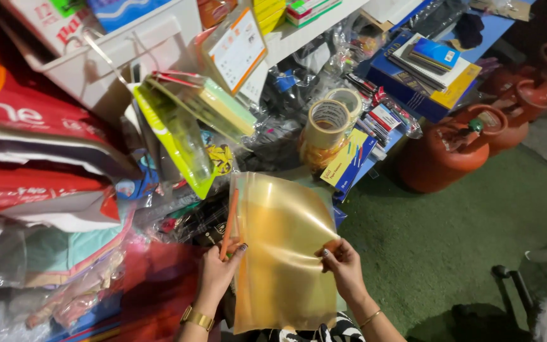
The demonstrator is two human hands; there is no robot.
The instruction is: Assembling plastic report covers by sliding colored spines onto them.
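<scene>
Both hands hold a translucent yellow plastic folder (283, 253): left hand (223, 263) pinches its left edge, right hand (343, 263) its right edge, near tape rolls (330, 120).

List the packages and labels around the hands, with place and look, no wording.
Yellow sleeve: translucent, flat, held by both hands.
Green packet: clear front, yellow-green edge, upper left of the sleeve.
Tape rolls: tan, above the sleeve.
Blue box: holds flat packs, upper right.
</scene>
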